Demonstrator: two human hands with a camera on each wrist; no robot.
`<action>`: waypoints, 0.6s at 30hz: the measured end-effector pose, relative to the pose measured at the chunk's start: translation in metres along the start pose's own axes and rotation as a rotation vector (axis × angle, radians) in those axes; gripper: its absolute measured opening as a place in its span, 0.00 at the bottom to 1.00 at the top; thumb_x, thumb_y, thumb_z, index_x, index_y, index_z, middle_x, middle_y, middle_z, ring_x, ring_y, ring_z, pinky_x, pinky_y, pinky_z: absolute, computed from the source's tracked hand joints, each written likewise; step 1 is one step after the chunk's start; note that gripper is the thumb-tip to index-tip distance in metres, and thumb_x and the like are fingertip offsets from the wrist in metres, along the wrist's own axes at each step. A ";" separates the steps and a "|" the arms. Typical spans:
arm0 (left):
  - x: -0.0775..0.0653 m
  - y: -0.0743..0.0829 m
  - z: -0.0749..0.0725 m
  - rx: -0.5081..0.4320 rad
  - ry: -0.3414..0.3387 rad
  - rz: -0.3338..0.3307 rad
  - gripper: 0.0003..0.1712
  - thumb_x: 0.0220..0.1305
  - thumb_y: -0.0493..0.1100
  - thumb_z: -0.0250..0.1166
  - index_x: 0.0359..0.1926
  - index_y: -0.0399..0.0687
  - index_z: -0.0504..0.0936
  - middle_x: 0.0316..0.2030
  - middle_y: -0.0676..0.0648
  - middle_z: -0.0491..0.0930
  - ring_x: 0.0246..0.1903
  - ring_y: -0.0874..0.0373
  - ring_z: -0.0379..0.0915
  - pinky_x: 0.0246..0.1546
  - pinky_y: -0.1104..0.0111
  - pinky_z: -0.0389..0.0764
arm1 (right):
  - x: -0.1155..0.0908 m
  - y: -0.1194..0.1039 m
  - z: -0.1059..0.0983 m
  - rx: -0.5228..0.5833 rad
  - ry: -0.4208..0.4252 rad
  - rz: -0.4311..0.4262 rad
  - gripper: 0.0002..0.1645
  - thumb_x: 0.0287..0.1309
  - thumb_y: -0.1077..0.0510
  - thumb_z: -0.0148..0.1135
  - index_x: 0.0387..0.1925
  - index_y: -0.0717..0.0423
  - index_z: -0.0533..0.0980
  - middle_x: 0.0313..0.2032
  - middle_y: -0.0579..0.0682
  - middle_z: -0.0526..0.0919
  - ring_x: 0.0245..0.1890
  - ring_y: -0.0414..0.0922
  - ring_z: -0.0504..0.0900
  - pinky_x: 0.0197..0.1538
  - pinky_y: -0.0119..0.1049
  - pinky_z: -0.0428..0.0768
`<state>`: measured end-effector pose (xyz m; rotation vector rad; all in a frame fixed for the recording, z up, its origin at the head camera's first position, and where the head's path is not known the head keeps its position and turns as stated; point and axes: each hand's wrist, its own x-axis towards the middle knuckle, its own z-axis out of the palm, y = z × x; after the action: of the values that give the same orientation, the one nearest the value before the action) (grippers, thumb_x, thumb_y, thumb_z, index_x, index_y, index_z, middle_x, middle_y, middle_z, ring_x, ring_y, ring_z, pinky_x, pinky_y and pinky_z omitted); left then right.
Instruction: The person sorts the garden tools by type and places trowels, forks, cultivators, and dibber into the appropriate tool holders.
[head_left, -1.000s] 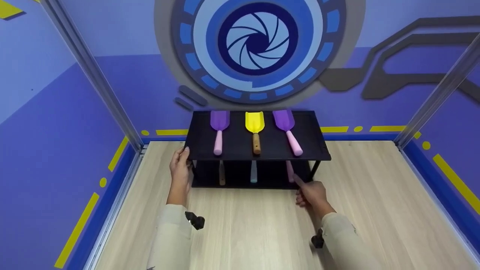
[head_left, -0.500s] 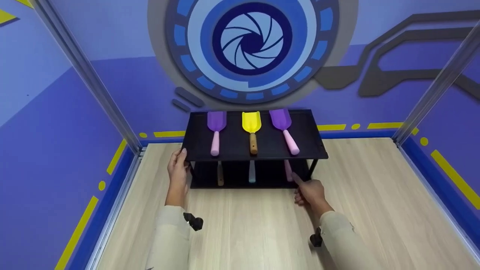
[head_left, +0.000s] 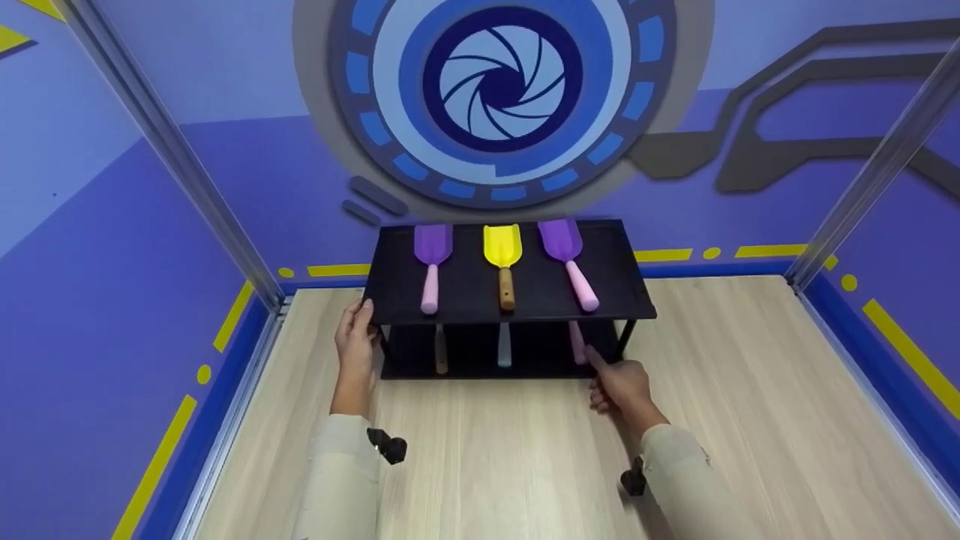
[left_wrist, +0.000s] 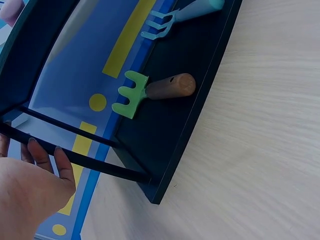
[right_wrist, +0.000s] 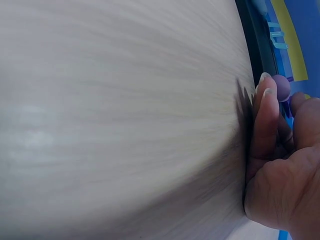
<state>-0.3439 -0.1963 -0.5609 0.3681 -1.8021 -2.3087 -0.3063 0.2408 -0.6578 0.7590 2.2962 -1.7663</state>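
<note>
A black two-tier rack (head_left: 469,296) stands on the table near the back wall. My left hand (head_left: 354,337) grips its left front corner, the thumb at the upper board's edge. In the left wrist view its fingers (left_wrist: 64,165) curl behind a black post (left_wrist: 100,164). My right hand (head_left: 624,386) holds the lower board's front edge near the right corner, thumb beside a pink handle (head_left: 577,341). In the right wrist view, bent fingers (right_wrist: 265,120) lie before that edge, close to the handle's round end (right_wrist: 281,87). What its other fingers touch is hidden.
On the upper board lie two purple scoops (head_left: 433,244) with pink handles and a yellow scoop (head_left: 502,244). Below lie a green hand fork (left_wrist: 134,95) with a brown handle and a light blue hand fork (left_wrist: 165,24). Metal posts (head_left: 187,172) edge the blue walls.
The head view has shifted slightly, so the rack sits a little further left in the picture. Both hands keep their places on the rack, and the tools lie as before.
</note>
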 end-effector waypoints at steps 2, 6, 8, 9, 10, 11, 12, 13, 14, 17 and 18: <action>0.001 0.000 0.001 -0.010 0.000 0.003 0.17 0.82 0.55 0.58 0.61 0.53 0.79 0.40 0.61 0.77 0.49 0.55 0.69 0.61 0.55 0.68 | -0.001 0.000 0.000 0.007 -0.001 -0.005 0.47 0.60 0.23 0.68 0.22 0.66 0.83 0.13 0.51 0.83 0.11 0.44 0.83 0.20 0.41 0.85; 0.002 0.000 0.001 -0.049 -0.008 0.010 0.13 0.82 0.53 0.58 0.57 0.55 0.80 0.38 0.61 0.76 0.45 0.56 0.68 0.59 0.56 0.66 | -0.003 -0.001 0.001 0.050 -0.005 -0.008 0.47 0.62 0.24 0.68 0.22 0.68 0.83 0.12 0.51 0.82 0.11 0.44 0.82 0.19 0.40 0.84; 0.002 0.000 0.001 -0.066 -0.015 0.016 0.12 0.82 0.52 0.58 0.56 0.55 0.81 0.37 0.60 0.76 0.43 0.56 0.68 0.59 0.55 0.66 | -0.004 -0.001 0.001 0.066 -0.008 -0.008 0.47 0.63 0.25 0.68 0.22 0.69 0.83 0.12 0.51 0.82 0.10 0.44 0.82 0.18 0.39 0.83; 0.002 0.000 0.001 -0.071 -0.017 0.018 0.11 0.82 0.52 0.58 0.55 0.56 0.81 0.36 0.60 0.75 0.42 0.56 0.68 0.58 0.56 0.66 | -0.004 -0.002 0.001 0.073 -0.008 -0.004 0.46 0.63 0.26 0.69 0.22 0.69 0.83 0.12 0.52 0.82 0.10 0.44 0.82 0.18 0.39 0.83; 0.002 -0.001 0.001 -0.075 -0.020 0.018 0.10 0.82 0.51 0.58 0.54 0.56 0.81 0.36 0.60 0.75 0.42 0.56 0.67 0.58 0.56 0.66 | -0.005 -0.002 0.001 0.073 -0.006 -0.002 0.46 0.63 0.26 0.69 0.22 0.69 0.83 0.12 0.52 0.82 0.10 0.45 0.82 0.17 0.39 0.83; 0.002 -0.001 0.001 -0.073 -0.018 0.017 0.10 0.82 0.51 0.58 0.54 0.57 0.81 0.36 0.60 0.76 0.42 0.56 0.68 0.58 0.56 0.66 | -0.004 -0.002 0.001 0.068 -0.003 -0.002 0.46 0.63 0.26 0.69 0.22 0.69 0.83 0.12 0.52 0.82 0.10 0.45 0.82 0.17 0.39 0.83; 0.002 -0.002 0.000 -0.073 -0.017 0.015 0.10 0.82 0.51 0.59 0.54 0.57 0.82 0.36 0.60 0.76 0.41 0.56 0.68 0.58 0.56 0.66 | -0.004 -0.002 0.001 0.062 -0.001 -0.003 0.46 0.63 0.26 0.69 0.22 0.69 0.83 0.12 0.52 0.82 0.10 0.44 0.82 0.17 0.39 0.83; 0.002 -0.002 0.000 -0.076 -0.017 0.015 0.10 0.82 0.51 0.59 0.54 0.57 0.82 0.36 0.60 0.76 0.41 0.56 0.68 0.58 0.56 0.66 | -0.004 -0.002 0.001 0.053 0.002 -0.006 0.46 0.63 0.26 0.69 0.22 0.69 0.83 0.12 0.52 0.82 0.10 0.44 0.82 0.17 0.39 0.83; 0.002 -0.002 0.000 -0.077 -0.015 0.014 0.10 0.82 0.51 0.59 0.54 0.57 0.82 0.37 0.61 0.76 0.42 0.57 0.68 0.58 0.57 0.67 | -0.004 -0.001 0.001 0.045 0.001 -0.011 0.46 0.64 0.26 0.68 0.22 0.69 0.83 0.12 0.52 0.82 0.10 0.44 0.83 0.17 0.39 0.83; 0.002 -0.003 0.001 -0.077 -0.010 0.010 0.11 0.82 0.52 0.58 0.56 0.56 0.82 0.38 0.61 0.77 0.42 0.58 0.68 0.58 0.57 0.67 | -0.003 0.000 0.001 0.030 0.009 -0.021 0.45 0.65 0.27 0.68 0.21 0.68 0.83 0.12 0.52 0.82 0.10 0.44 0.83 0.18 0.39 0.83; 0.002 -0.003 0.001 -0.078 -0.010 0.010 0.12 0.82 0.52 0.58 0.56 0.56 0.82 0.38 0.60 0.76 0.42 0.58 0.67 0.58 0.57 0.67 | -0.003 0.000 0.001 0.027 0.010 -0.025 0.45 0.66 0.27 0.67 0.21 0.68 0.83 0.12 0.52 0.83 0.10 0.44 0.83 0.18 0.40 0.84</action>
<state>-0.3461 -0.1950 -0.5637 0.3353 -1.7085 -2.3701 -0.3038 0.2386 -0.6569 0.7489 2.3022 -1.8115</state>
